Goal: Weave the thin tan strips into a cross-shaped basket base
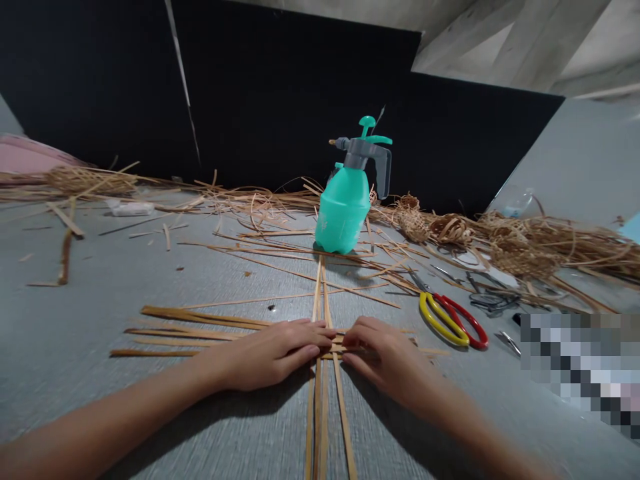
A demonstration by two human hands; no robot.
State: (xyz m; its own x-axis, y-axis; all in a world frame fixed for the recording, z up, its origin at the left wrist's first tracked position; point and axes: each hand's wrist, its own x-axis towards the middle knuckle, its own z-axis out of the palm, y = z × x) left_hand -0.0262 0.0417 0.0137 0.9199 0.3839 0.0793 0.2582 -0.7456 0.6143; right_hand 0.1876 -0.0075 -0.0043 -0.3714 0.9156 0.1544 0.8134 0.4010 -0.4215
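Note:
My left hand (270, 355) and my right hand (385, 353) lie palm down on both sides of a crossing of thin split-cane strips (320, 417). Their fingertips nearly meet over the crossing, pressing on the strips. One group of strips runs away from me, and another (200, 323) runs out sideways to the left. The crossing itself is mostly hidden under my fingers. Both hands hold these strips against the grey tabletop (90, 333).
A teal pressure spray bottle (343, 207) stands beyond the strips. Red-and-yellow-handled scissors (450, 321) and metal tools (493, 303) lie to the right. Loose cane shavings and small woven pieces (450, 230) spread along the back. A pixelated patch covers the lower right.

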